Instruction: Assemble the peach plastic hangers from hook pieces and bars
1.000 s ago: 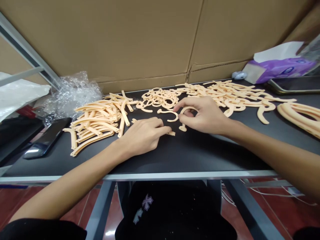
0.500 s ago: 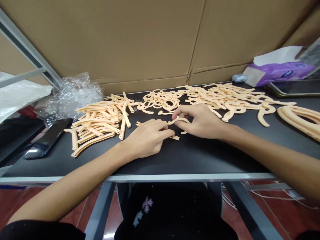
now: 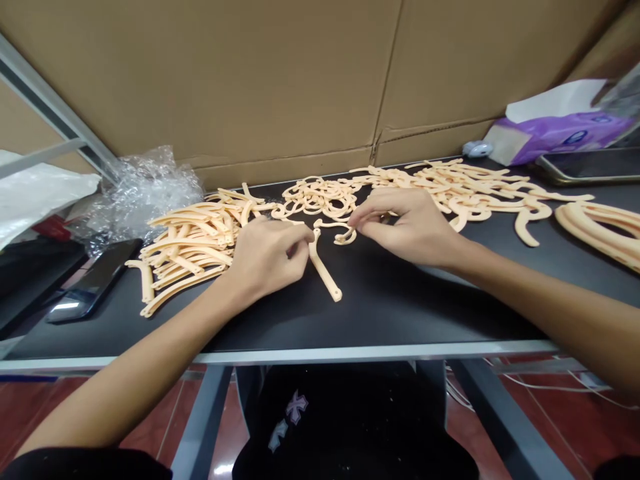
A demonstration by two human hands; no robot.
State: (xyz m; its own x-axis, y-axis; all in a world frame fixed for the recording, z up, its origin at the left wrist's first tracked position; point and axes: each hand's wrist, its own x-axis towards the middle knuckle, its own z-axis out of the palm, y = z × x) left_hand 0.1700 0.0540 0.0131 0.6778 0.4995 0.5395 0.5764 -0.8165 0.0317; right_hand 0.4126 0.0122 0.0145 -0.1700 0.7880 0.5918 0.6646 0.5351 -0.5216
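Observation:
Near the middle of the black table, my left hand (image 3: 270, 257) is closed, thumb against forefinger, at the upper part of a cream plastic strip (image 3: 326, 272). The strip slants down toward the table's front, a small hole at its lower end. My right hand (image 3: 403, 223) is pinched just right of it, on a small curved plastic piece (image 3: 344, 237) that is mostly hidden by the fingers. Left of my left hand lies a heap of longer cream strips (image 3: 193, 233). Behind both hands is a pile of thin ring-like pieces (image 3: 323, 197).
Hooked cream pieces (image 3: 465, 190) spread across the back right, with larger curved frames (image 3: 600, 230) at the right edge. A purple tissue pack (image 3: 565, 137) and a tablet-like device (image 3: 590, 165) stand behind. At left are a dark phone (image 3: 95, 283) and clear plastic wrap (image 3: 145, 193).
My left hand has shifted slightly left and up, and more of the strip now shows beside it. My right hand has moved up a little; the curved piece shows less between its fingers.

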